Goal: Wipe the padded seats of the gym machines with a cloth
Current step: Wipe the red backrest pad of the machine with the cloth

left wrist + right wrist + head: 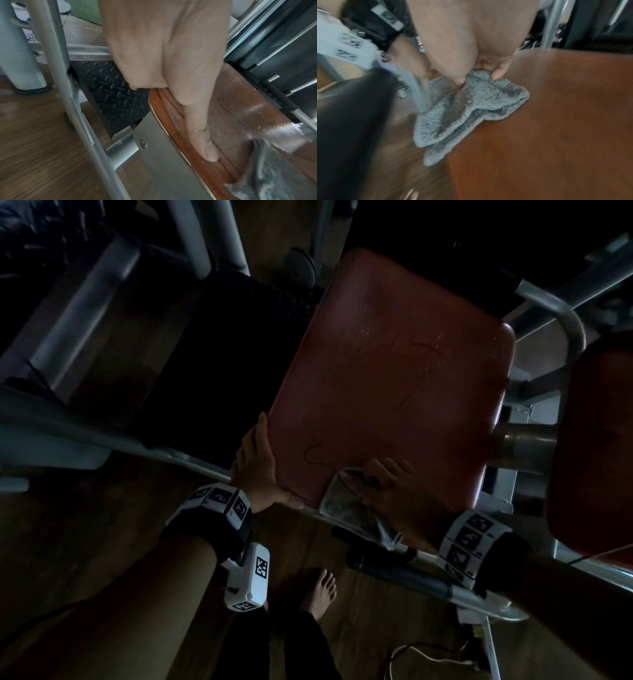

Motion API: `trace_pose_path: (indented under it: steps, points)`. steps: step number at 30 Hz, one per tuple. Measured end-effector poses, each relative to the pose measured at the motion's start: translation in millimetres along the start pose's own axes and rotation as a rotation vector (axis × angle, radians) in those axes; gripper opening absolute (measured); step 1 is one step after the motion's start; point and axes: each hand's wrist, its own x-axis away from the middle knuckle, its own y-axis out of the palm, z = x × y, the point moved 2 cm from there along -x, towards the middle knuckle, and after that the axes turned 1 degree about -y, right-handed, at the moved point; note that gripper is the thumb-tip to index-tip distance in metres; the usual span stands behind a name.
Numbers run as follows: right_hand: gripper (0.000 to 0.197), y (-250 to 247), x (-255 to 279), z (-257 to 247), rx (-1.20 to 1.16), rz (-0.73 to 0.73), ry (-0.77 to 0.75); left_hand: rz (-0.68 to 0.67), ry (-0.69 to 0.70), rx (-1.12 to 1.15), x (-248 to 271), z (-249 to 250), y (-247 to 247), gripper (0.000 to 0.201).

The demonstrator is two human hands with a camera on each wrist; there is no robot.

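A red padded seat (394, 364) fills the middle of the head view, with wet streaks on its far part. My left hand (260, 463) grips its near left edge; in the left wrist view the thumb (202, 135) lies along the top of the seat (240, 108) and the fingers are hidden beneath. My right hand (383, 484) holds a bunched grey cloth (349, 508) against the seat's near edge. In the right wrist view the cloth (471, 108) is pinched under my right hand (471, 40) and hangs partly off the seat (556, 108).
A second red pad (596, 440) on a steel bar stands close at the right. Grey frame tubes (212, 234) rise behind, and a black tread plate (116, 92) lies left of the seat. Black handle grips (394, 566) jut below the seat, above my bare foot (318, 590) and a floor cable (421, 648).
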Motion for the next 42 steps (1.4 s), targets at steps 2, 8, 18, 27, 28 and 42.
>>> trace_pose_path:
  steps: [2, 8, 18, 27, 28, 42]
  points:
    - [0.083, 2, -12, 5, 0.017, 0.017, 0.029, 0.000, -0.001, 0.003, 1, 0, 0, 0.166]
    - [0.074, 0, -17, 2, 0.048, 0.100, -0.001, 0.003, 0.006, 0.002, 1, 0, 0, 0.166]
    - [0.069, -15, -36, 7, 0.047, 0.030, -0.059, 0.026, 0.009, 0.021, 1, 1, 1, 0.164]
    - [0.073, -14, -28, 12, 0.029, -0.020, -0.084, 0.030, 0.018, 0.031, 1, -1, 1, 0.164]
    - [0.073, -17, -34, 10, 0.026, -0.044, -0.098, 0.032, 0.015, 0.033, 1, 0, 1, 0.164]
    - [0.064, -21, -55, 2, 0.042, -0.117, -0.088, 0.025, 0.045, 0.064, 1, -2, 2, 0.163]
